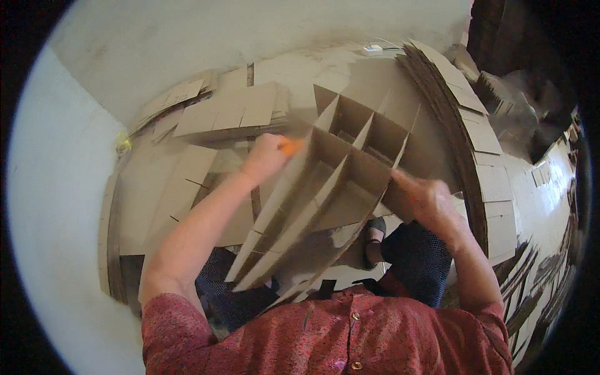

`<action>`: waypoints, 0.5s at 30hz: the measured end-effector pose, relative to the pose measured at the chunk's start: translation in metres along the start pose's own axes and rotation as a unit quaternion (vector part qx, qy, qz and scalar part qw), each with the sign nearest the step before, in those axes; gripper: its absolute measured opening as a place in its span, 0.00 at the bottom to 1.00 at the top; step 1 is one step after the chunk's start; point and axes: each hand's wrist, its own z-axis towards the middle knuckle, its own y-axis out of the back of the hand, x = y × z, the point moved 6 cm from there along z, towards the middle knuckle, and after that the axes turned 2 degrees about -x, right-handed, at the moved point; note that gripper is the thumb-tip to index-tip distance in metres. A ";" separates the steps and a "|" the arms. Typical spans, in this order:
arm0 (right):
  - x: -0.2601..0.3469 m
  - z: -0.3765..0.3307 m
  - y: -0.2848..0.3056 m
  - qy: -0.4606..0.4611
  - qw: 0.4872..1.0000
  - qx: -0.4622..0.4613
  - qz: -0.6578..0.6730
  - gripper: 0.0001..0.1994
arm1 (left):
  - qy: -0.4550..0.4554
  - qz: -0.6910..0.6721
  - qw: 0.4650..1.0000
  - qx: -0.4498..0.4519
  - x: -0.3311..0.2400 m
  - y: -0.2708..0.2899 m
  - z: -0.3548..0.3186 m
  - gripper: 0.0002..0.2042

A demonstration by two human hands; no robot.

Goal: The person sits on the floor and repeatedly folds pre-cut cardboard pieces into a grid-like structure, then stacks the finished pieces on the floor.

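A cardboard divider (306, 215) is held tilted before a red shirt (325, 340), its left edge gripped by the left hand (265, 157), its right edge by the right hand (432, 201). Left of the divider, cardboard sheets (228, 111) are piled; right of it, a long cardboard row (480, 133) is stacked. Beyond it, a white power strip (372, 50) is placed.

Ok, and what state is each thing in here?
Cardboard divider: strips crossed, cells open
Left hand: curled, at the divider's left side
Right hand: partly curled, at its right edge
Upper-left cardboard sheets: stacked, slotted
Right-side cardboard sheets: overlapping
White power strip: cable attached
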 end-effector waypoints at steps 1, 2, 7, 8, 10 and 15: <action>-0.006 0.003 0.005 -0.005 1.000 -0.031 -0.001 0.27 | -0.007 0.000 0.999 -0.041 0.013 0.010 0.004 0.14; -0.011 0.005 0.009 -0.011 0.998 -0.062 -0.003 0.27 | -0.014 -0.001 0.997 -0.081 0.026 0.020 0.007 0.15; -0.039 0.005 -0.027 -0.044 0.998 -0.039 -0.021 0.28 | -0.017 0.236 0.939 -0.248 0.068 0.037 0.022 0.20; -0.045 0.008 -0.024 -0.049 0.997 -0.057 -0.027 0.28 | -0.012 0.250 0.930 -0.268 0.071 0.037 0.026 0.21; -0.049 0.014 -0.022 -0.068 0.996 -0.058 -0.029 0.25 | -0.015 0.271 0.943 -0.194 0.086 0.034 0.042 0.19; -0.025 0.023 0.002 -0.044 0.987 -0.152 -0.001 0.20 | 0.014 0.184 0.959 -0.214 0.111 0.059 0.061 0.11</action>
